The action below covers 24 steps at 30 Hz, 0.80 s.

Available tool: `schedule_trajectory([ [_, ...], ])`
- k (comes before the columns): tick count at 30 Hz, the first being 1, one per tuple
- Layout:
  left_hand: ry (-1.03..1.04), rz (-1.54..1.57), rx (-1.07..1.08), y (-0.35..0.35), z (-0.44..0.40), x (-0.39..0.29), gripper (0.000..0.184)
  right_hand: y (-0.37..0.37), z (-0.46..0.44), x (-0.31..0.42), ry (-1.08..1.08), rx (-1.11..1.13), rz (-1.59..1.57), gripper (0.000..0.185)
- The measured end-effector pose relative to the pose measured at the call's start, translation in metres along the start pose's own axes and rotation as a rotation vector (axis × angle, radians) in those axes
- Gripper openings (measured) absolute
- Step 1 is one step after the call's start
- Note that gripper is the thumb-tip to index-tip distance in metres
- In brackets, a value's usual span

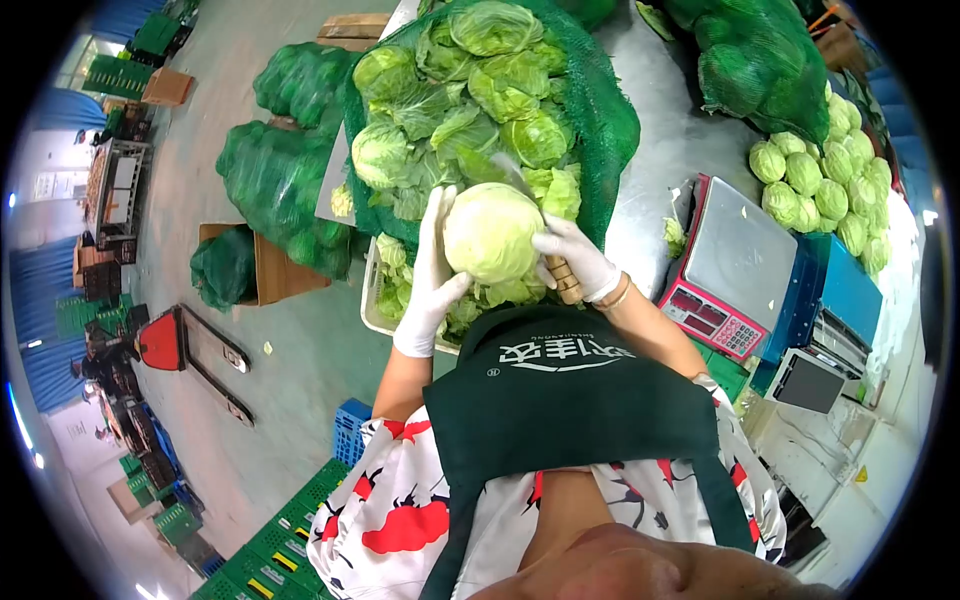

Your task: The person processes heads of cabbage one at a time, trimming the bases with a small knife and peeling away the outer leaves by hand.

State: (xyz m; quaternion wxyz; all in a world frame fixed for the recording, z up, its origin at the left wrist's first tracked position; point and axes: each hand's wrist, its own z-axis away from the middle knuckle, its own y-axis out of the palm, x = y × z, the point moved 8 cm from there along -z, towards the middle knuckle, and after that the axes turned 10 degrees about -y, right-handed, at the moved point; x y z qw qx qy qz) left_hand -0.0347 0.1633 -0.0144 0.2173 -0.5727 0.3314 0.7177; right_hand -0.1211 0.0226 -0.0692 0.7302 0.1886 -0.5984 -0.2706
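A pale trimmed cabbage (492, 233) is between my hands, above a pile of leafier cabbages (500, 85) in an open green mesh sack. My left hand (432, 275), in a white glove, cups the cabbage from its left side, thumb at the lower edge. My right hand (582, 262), also gloved, grips the wooden handle of a knife (567, 282) and rests against the right side of the cabbage. The blade emerges beyond the cabbage at its upper right; the middle of the knife is hidden.
Below the sack stands a white crate (372, 300) with leaves. To the right are a weighing scale (735, 260) and stacked trimmed cabbages (820, 180). Full green mesh sacks (275, 185) stand at left, near a red pallet jack (165, 340). Green crates (290, 540) sit lower left.
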Motion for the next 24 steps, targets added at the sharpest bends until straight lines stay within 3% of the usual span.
schedule_trajectory([
  [1, -0.056, 0.034, 0.001, 0.001, 0.001, 0.003, 0.106, -0.002, 0.004, 0.010, -0.060, 0.012, 0.115, 0.071],
  [4, -0.277, 0.202, 0.102, 0.008, 0.001, 0.018, 0.104, 0.014, 0.011, 0.064, -0.699, -0.055, 0.713, 0.090],
  [5, -0.304, 0.227, 0.120, 0.016, 0.001, 0.022, 0.103, 0.011, 0.013, 0.064, -0.665, -0.033, 0.780, 0.101],
  [8, -0.296, 0.167, 0.101, 0.028, -0.001, 0.026, 0.099, 0.009, 0.026, 0.075, -0.701, -0.072, 0.959, 0.103],
  [12, -0.300, 0.102, 0.199, 0.053, -0.012, 0.040, 0.096, -0.030, 0.031, 0.068, -0.595, -0.190, 0.785, 0.109],
  [13, -0.303, 0.086, 0.219, 0.059, -0.012, 0.042, 0.097, -0.047, 0.028, 0.055, -0.537, -0.210, 0.477, 0.104],
  [14, -0.303, 0.068, 0.225, 0.064, -0.014, 0.043, 0.099, -0.064, 0.032, 0.060, -0.598, -0.305, 0.611, 0.090],
  [17, -0.328, 0.043, 0.350, 0.100, -0.022, 0.029, 0.102, -0.107, 0.069, 0.071, -0.267, -0.465, 0.054, 0.071],
  [18, -0.323, 0.078, 0.394, 0.107, -0.026, 0.030, 0.097, -0.141, 0.076, 0.059, -0.228, -0.528, 0.011, 0.064],
  [21, -0.329, 0.010, 0.441, 0.118, -0.043, 0.036, 0.093, -0.201, 0.133, 0.118, -0.365, -0.778, -0.008, 0.058],
  [22, -0.327, -0.053, 0.432, 0.118, -0.049, 0.043, 0.092, -0.237, 0.137, 0.144, -0.742, -0.786, -0.050, 0.058],
  [24, -0.324, -0.182, 0.422, 0.116, -0.058, 0.056, 0.092, -0.261, 0.173, 0.181, -0.642, -0.861, 0.134, 0.059],
])
